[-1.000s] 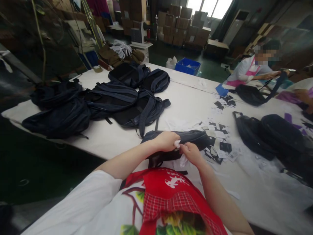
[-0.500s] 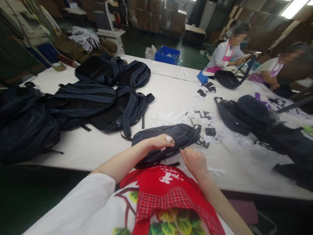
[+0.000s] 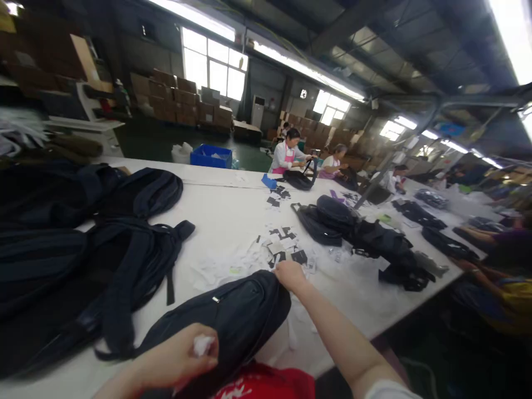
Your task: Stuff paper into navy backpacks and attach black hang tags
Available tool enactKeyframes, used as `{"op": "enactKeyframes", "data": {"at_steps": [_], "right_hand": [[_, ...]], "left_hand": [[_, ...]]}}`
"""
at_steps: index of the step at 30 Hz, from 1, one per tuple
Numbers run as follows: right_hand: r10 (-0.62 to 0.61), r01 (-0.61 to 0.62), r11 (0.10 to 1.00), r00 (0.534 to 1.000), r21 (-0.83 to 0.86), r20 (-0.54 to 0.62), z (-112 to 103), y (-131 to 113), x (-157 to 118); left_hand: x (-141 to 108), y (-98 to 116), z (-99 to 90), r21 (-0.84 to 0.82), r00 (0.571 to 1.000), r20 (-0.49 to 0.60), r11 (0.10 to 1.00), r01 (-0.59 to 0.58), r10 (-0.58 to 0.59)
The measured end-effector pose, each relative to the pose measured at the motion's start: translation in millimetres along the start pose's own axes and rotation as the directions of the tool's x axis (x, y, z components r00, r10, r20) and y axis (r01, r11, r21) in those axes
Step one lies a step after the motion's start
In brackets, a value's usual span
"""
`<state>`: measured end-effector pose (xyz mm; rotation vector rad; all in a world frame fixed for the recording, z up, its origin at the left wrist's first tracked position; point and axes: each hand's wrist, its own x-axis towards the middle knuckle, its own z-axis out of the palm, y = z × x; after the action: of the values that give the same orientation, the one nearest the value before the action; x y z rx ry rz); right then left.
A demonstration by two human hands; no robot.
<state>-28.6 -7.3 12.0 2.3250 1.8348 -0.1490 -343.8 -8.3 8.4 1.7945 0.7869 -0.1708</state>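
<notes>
My left hand (image 3: 187, 354) clamps a white scrap (image 3: 203, 345) (crumpled) over a dark bag (image 3: 239, 310); my right hand (image 3: 291, 276) meets its end, grip unclear.

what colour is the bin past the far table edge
Blue, clearest in the head view.

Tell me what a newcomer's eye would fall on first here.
Probably the dark backpack at the front edge of the white table, with the left hand over its near side, holding a crumpled white scrap, and the right hand at its far end. Next, perhaps, the heap of dark backpacks on the table's left and the bright blue bin beyond its far edge.
</notes>
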Motion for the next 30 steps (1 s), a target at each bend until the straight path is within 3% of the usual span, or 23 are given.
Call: {"op": "enactKeyframes", "data": {"at_steps": [2,5,8,10,13,16,19,21,23,24,25,27,28,30], "right_hand": [[-0.042,0.043,0.999,0.998,0.008,-0.036,-6,-10,-8],[-0.096,0.097,0.995,0.992,0.013,-0.08,-20,-21,-18],[-0.108,0.11,0.994,0.987,0.011,-0.117,-32,-25,-25],[-0.096,0.098,0.995,0.986,0.011,-0.135,-36,-24,-28],[-0.067,0.071,0.997,0.99,0.026,-0.126,-34,-18,-32],[-0.042,0.044,0.998,0.998,0.046,-0.047,-27,-10,-34],[-0.034,0.032,0.998,0.998,0.052,0.047,-23,-9,-34],[-0.059,0.063,0.993,0.997,0.102,-0.044,-27,-12,-39],[-0.221,0.26,0.93,0.96,0.259,-0.17,-34,-19,-52],[-0.344,0.39,0.852,0.92,0.349,-0.189,-35,-23,-60],[-0.473,0.497,0.752,0.864,0.433,-0.171,-33,-27,-68],[-0.645,0.562,0.614,0.762,0.554,-0.058,-22,-36,-81],[-0.662,0.545,0.603,0.749,0.583,-0.015,-12,-40,-84],[-0.589,0.476,0.631,0.808,0.613,-0.022,8,-48,-82]], "left_hand": [[-4,22,6.3,0.17,0.984,-0.171,0.985,-0.013,0.043],[5,53,19.9,0.396,0.915,-0.383,0.918,0.034,0.132],[26,63,32.4,0.502,0.917,-0.37,0.863,0.064,0.147],[38,57,35.2,0.478,0.933,-0.315,0.878,-0.002,0.174],[40,45,29.8,0.293,0.951,-0.234,0.947,-0.13,0.203],[24,39,19.5,-0.015,0.963,-0.189,0.98,-0.199,0.193],[9,35,9.1,-0.281,0.966,-0.199,0.935,-0.217,0.164],[5,29,3.9,-0.414,0.969,-0.204,0.885,-0.212,0.136],[4,22,0.3,-0.56,0.963,-0.242,0.794,-0.236,0.116],[4,18,-1.5,-0.643,0.954,-0.283,0.718,-0.265,0.098],[3,14,-3.7,-0.721,0.939,-0.334,0.622,-0.306,0.075],[3,7,-9.6,-0.817,0.907,-0.421,0.429,-0.386,0.014],[3,4,-13.0,-0.838,0.896,-0.443,0.361,-0.41,-0.011],[2,1,-18.5,-0.857,0.894,-0.448,0.301,-0.419,-0.032]]}}
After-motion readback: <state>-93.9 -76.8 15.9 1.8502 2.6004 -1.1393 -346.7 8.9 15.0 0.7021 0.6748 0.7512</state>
